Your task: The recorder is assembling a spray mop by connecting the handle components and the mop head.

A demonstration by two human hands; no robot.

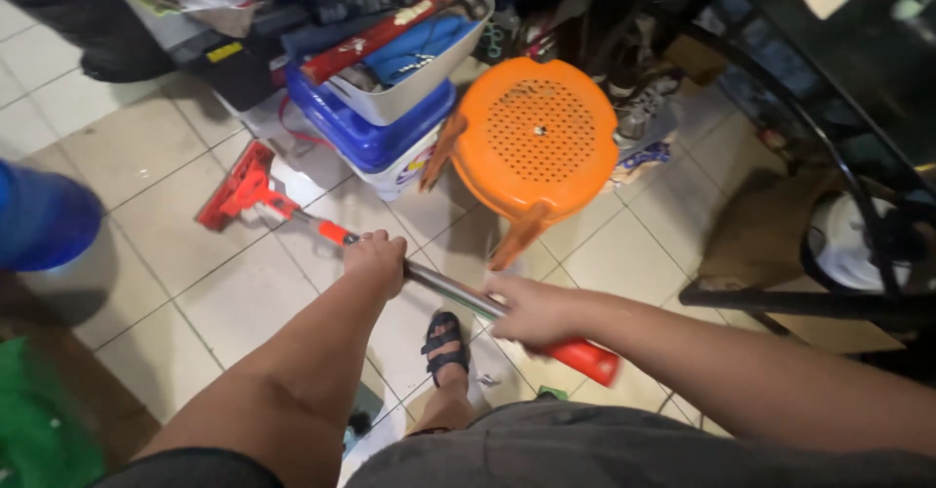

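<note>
Mop (292, 210) in both hands, that is what the person works with: a long tool with a flat red head lying on the pale floor tiles (175, 244), its head just in front of the stacked tubs, and a shiny metal shaft running back and to the right toward the body. Going by size, the clutter at the far side comes first: a white tub (429, 78) crammed with cloth and rolled things, sitting on a blue lidded bin (361, 137), likely stacked to keep the floor space free. Just right of it stands an orange plastic stool (536, 147), its perforated seat tipped toward us. A dark metal frame (809, 298) fills the right side, and a blue rounded container (44, 215) sits at the left edge.

The left hand (375, 262) is clamped around the shaft near its red collar, low on the tool, where it can steer the head. The right hand (531, 312) is blurred, but it seems wrapped around the shaft just above the red end grip (585, 356). The two hands are apart along the shaft. One sandalled foot (446, 344) stands under the handle.
</note>
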